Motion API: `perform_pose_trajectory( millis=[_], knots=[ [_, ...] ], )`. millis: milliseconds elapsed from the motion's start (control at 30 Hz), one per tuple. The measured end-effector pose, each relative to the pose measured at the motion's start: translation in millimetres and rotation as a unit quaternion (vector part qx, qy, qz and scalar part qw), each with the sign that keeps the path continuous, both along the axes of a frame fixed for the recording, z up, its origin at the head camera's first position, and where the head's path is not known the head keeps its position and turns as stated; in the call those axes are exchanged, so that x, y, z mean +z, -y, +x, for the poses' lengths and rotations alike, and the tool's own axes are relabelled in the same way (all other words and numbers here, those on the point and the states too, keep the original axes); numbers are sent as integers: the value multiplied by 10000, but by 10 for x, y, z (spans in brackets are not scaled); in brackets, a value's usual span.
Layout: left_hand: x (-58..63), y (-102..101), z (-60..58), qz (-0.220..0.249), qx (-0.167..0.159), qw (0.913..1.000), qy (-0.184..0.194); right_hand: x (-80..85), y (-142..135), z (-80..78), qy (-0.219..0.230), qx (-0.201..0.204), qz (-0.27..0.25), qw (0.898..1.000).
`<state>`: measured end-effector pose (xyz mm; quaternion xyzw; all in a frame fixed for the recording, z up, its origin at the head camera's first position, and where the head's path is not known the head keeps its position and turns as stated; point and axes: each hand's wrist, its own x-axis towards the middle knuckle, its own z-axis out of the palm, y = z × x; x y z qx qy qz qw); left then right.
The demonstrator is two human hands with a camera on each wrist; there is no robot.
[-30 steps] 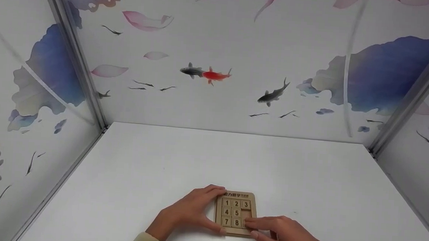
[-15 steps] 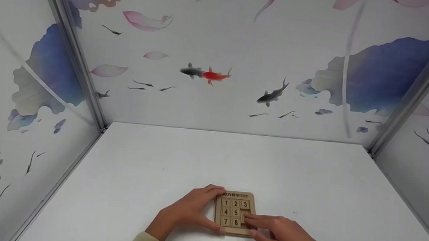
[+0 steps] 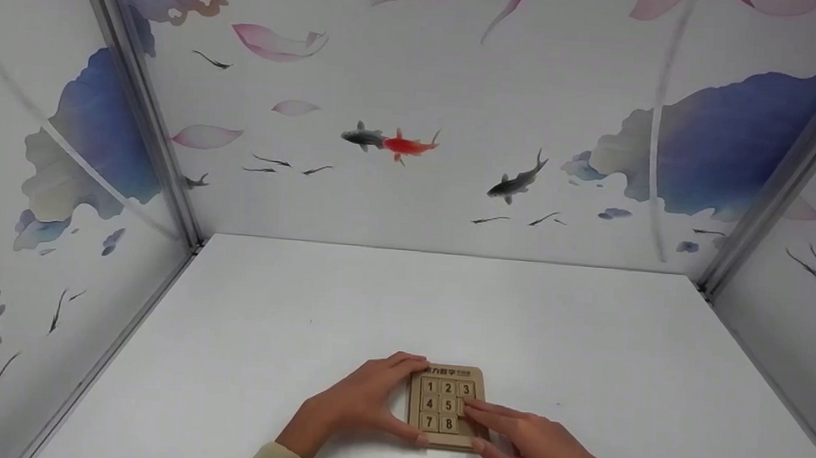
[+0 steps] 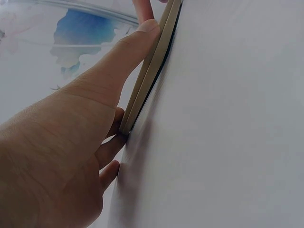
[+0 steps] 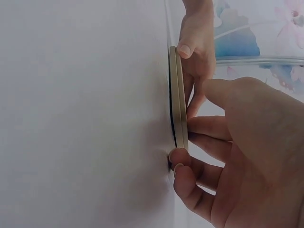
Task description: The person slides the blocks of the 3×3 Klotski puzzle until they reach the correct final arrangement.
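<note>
A wooden sliding number puzzle (image 3: pixel 447 440) lies flat on the white table. Its tiles 1, 2, 3, 4, 5, 7 and 8 are readable. My left hand (image 3: pixel 362 400) holds the board's left side, thumb near the front corner and fingers at the back corner; the left wrist view shows the thumb on the board's edge (image 4: pixel 151 69). Fingertips of my right hand (image 3: pixel 540 442) press on a tile (image 3: pixel 461 408) right of the 5, covering its number. Below that tile, right of the 8, is a gap. In the right wrist view, the other fingers bend beside the board's side (image 5: pixel 179 99).
The white table (image 3: pixel 404 299) stretches out behind the puzzle. White panels (image 3: pixel 409 208) printed with fish, petals and blue leaves enclose it at the back and sides, with metal posts (image 3: pixel 149 114) at the corners.
My right fingertips have moved away from me along the right column, and the tile beneath them has slid from beside the 8 to beside the 5. My left hand stays put.
</note>
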<state>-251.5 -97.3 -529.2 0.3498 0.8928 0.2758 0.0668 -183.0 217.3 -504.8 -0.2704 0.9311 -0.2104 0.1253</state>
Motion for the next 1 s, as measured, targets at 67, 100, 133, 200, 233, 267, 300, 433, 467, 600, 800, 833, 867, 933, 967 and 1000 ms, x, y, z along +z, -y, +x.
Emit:
perform_pose_trajectory(
  millis=[67,100,133,200,233,267,300,433,467,600,800,833,867,933,967,1000],
  knots=[
    [6,-1,1,-6,10,10000,18,-4,1,-3,16,-30,15,10000],
    [10,-2,1,-8,12,10000,19,-6,-1,-4,29,-46,20,10000],
    [12,-4,0,-29,18,10000,15,-9,-2,-4,36,-71,42,10000],
    [14,-6,-5,-50,24,10000,7,-16,-2,-5,53,-115,62,9999],
    [15,-6,-7,-52,25,10000,3,-20,-3,-4,62,-136,69,9999],
    [12,-6,-10,-61,20,10000,-3,-24,-2,-5,74,-154,77,9998],
    [10,-7,-14,-67,17,10000,-12,-28,-4,-6,86,-170,84,9998],
    [2,-5,-17,-71,10,10000,2,-38,-2,-11,153,-208,64,9996],
    [0,-5,-17,-75,13,10000,7,-39,-3,-13,168,-212,60,9996],
    [-6,-5,-17,-84,15,10000,-9,-44,-9,-20,228,-218,29,9995],
    [-10,-6,-17,-57,-17,10000,-40,-52,-19,-26,296,-211,-41,9993],
    [-9,-9,-15,-55,-16,10000,-31,-54,-21,-26,310,-214,-58,9993],
    [-8,-10,-12,-56,-10,10000,-5,-54,-24,-26,326,-215,-69,9992],
    [-3,-12,-6,-58,-2,10000,53,-59,-29,-29,354,-217,-89,9991],
    [1,-13,-3,-66,5,9999,78,-60,-33,-30,369,-211,-112,9990],
    [6,-13,0,-72,8,9999,100,-61,-36,-35,408,-191,-158,9989]
  ],
)
